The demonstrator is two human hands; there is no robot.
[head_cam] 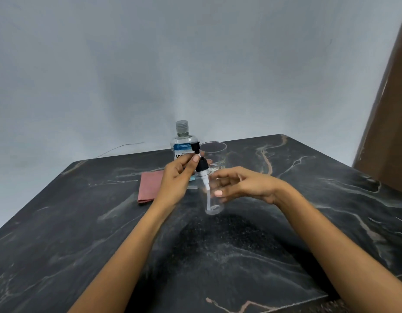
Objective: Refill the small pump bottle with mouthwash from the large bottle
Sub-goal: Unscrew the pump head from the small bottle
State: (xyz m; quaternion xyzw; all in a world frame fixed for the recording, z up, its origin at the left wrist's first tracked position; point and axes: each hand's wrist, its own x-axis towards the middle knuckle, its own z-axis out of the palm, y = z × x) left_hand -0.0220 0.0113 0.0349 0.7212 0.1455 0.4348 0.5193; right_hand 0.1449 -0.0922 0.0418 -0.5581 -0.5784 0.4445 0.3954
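My right hand grips a small clear pump bottle, held tilted above the dark marble table. It looks empty. My left hand pinches the black pump head, which sits at the bottle's neck with its white dip tube still reaching down inside. Whether the collar is threaded on or loose, I cannot tell. Behind my hands the large mouthwash bottle stands upright with its grey cap on, holding clear liquid and wearing a blue and white label.
A clear drinking glass stands just right of the large bottle, partly behind my fingers. A folded pink cloth lies to the left of my left hand. A grey wall rises behind the table, and a brown door frame stands at the right.
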